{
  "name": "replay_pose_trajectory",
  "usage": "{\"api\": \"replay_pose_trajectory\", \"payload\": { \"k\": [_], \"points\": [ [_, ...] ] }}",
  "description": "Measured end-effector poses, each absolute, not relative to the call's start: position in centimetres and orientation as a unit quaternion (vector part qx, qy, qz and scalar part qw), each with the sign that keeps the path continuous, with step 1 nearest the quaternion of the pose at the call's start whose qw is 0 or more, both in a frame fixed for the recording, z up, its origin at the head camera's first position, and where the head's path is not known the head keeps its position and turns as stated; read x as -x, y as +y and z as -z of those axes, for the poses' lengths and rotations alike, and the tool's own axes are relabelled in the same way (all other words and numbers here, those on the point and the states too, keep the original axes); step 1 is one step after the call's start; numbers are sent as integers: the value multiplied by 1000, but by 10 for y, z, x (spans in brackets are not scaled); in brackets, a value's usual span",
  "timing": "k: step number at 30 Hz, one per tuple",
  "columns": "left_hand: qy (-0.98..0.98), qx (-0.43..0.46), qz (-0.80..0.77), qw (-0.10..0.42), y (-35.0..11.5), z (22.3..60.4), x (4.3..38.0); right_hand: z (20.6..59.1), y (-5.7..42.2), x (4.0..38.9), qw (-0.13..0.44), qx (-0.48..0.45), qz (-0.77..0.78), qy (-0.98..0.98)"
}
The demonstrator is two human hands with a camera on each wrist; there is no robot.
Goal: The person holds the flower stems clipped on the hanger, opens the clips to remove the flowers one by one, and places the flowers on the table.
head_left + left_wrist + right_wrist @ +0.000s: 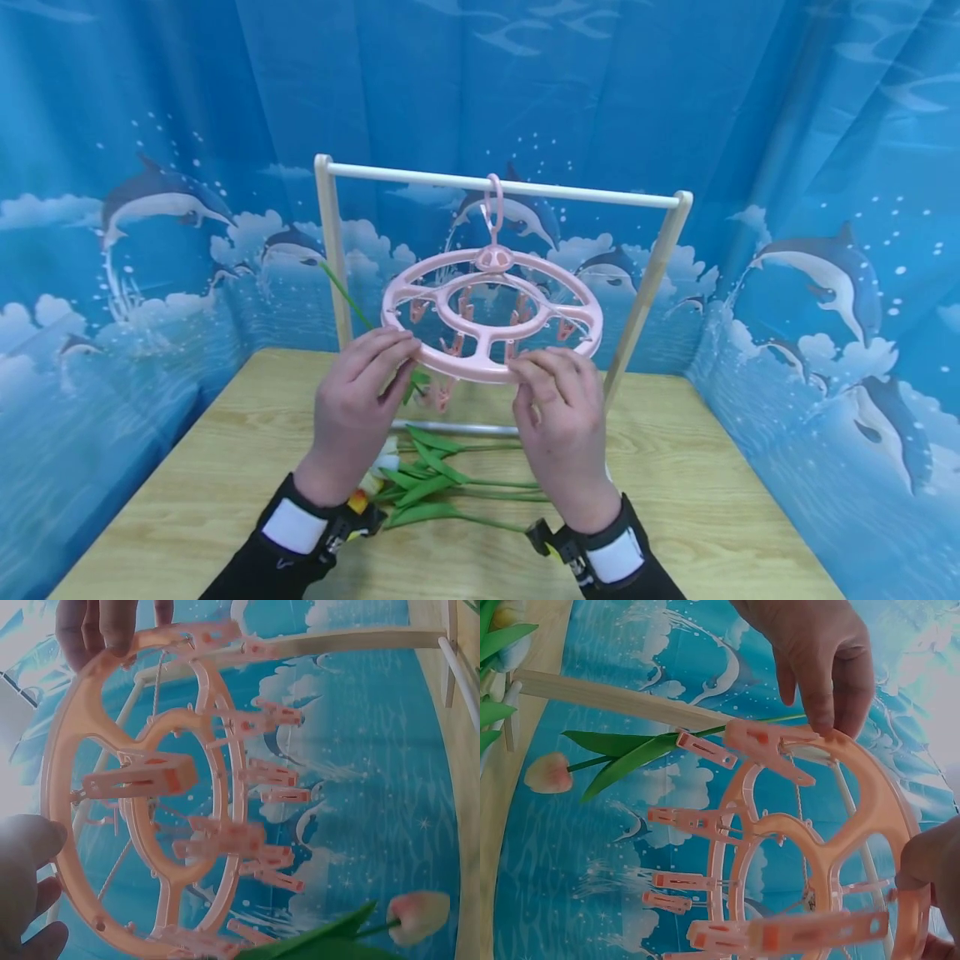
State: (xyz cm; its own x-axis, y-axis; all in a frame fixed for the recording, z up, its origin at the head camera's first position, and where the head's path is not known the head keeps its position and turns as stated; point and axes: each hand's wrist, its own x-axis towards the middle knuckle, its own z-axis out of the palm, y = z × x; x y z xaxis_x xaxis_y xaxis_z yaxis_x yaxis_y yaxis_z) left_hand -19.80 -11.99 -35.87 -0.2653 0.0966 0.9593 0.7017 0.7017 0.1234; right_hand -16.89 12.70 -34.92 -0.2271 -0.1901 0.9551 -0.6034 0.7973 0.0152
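A round pink clip hanger point(480, 367) hangs by its hook point(495, 200) from a white bar, with several small pink clips point(444, 393) dangling below. My left hand point(356, 408) pinches the front-left of the rim, and my right hand point(566, 421) pinches the front-right. In the right wrist view a pale pink tulip point(549, 772) hangs head down beside the ring, its green stem passing a clip at the left hand's side. Whether that clip bites the stem is hard to tell.
The rack has light wooden legs point(648, 292) and a top bar point(585, 192). Several tulips with green leaves point(427, 483) lie on the wooden table point(675, 517) under the hanger. A blue dolphin curtain point(810, 167) surrounds the table.
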Motion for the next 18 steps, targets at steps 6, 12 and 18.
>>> {"api": "replay_pose_trajectory", "payload": {
  "k": [6, 12, 18],
  "points": [
    [-733, 296, 258, 556, -110, 359, 192, 351, 123, 169, 570, -266, -184, -755],
    [-725, 309, 245, 565, -104, 360, 189, 352, 122, 168, 567, -263, -184, -759],
    [-723, 296, 241, 575, -108, 360, 193, 350, 123, 168, 566, -264, -181, -760]
  ]
}}
